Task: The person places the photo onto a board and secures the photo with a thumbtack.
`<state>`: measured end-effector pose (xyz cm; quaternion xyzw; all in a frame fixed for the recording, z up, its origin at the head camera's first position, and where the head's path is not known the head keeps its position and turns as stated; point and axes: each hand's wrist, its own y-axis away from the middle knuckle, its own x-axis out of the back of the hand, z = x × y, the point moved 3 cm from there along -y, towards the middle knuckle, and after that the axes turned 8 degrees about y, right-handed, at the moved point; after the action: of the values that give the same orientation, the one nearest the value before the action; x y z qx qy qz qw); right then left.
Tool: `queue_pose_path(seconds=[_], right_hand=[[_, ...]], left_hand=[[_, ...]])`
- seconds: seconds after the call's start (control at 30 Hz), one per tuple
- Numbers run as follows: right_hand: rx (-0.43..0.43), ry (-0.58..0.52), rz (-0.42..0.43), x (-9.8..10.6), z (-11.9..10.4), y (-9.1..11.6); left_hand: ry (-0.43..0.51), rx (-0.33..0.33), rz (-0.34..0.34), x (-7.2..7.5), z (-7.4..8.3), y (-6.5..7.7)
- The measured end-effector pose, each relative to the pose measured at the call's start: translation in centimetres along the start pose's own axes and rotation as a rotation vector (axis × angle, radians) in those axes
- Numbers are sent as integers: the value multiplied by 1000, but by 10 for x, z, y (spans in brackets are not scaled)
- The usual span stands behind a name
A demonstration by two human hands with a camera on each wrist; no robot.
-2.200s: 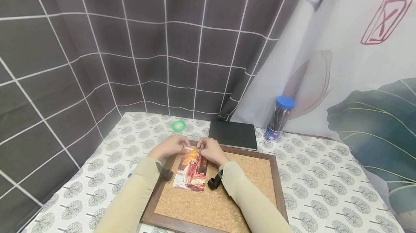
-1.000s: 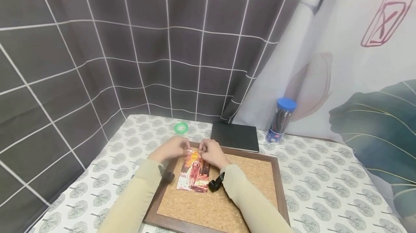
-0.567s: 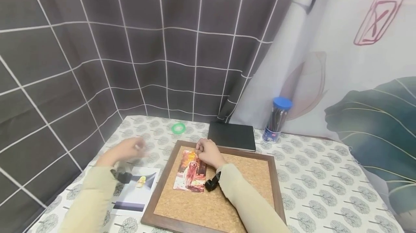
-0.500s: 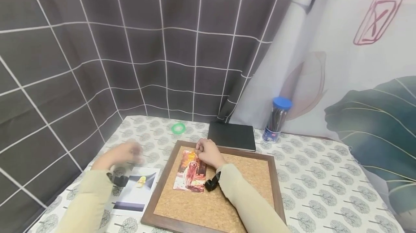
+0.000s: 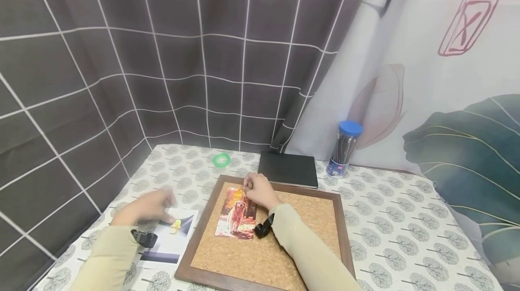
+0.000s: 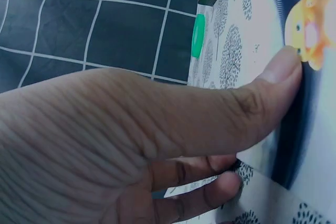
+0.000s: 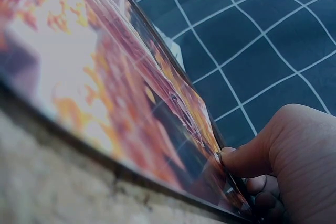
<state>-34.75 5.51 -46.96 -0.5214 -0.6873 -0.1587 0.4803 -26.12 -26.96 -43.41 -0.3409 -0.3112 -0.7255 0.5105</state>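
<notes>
A photo of a golden dog (image 5: 235, 214) lies on the upper left of a wood-framed cork board (image 5: 227, 257). At its upper right corner, my right hand (image 5: 260, 191) pinches the photo's edge; in the right wrist view, the thumb of that hand (image 7: 289, 156) presses on the glossy print (image 7: 126, 108). Left of the board, a second photo with a small yellow duck (image 5: 170, 241) lies on the table. Over its far left part hovers my left hand (image 5: 146, 207), fingers spread apart. Seen from the left wrist, the thumb overlaps the duck picture (image 6: 310, 30); contact is unclear.
A green tape ring (image 5: 221, 160) lies beyond the board on the tree-patterned cloth (image 5: 390, 228). A black notebook (image 5: 288, 169) touches or nearly touches the board's far edge. A blue-lidded jar of pens (image 5: 344, 149) stands at the back right.
My left hand has let go of the dog photo's upper left corner and moved left and nearer, over the duck photo. My right hand has stayed at the upper right corner.
</notes>
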Motion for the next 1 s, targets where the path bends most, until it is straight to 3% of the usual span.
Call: queue_pose_path(seconds=[0.23, 0.47, 0.6, 0.7, 0.9, 1.0], right_hand=[[-8, 14, -13, -4, 2, -1], [6, 12, -6, -3, 3, -1], [6, 9, -8, -3, 3, -1], [-2, 6, -12, -5, 2, 1], [-5, -57, -71, 3, 3, 0], [-6, -131, -127, 15, 5, -1]], left_hand=[[24, 26, -23, -4, -2, 1], [30, -85, -29, 7, -2, 0], [126, -109, -48, 24, -1, 2], [220, -89, -49, 43, 1, 7], [305, -72, 62, 85, 25, 10], [311, -105, 125, 91, 46, 2]])
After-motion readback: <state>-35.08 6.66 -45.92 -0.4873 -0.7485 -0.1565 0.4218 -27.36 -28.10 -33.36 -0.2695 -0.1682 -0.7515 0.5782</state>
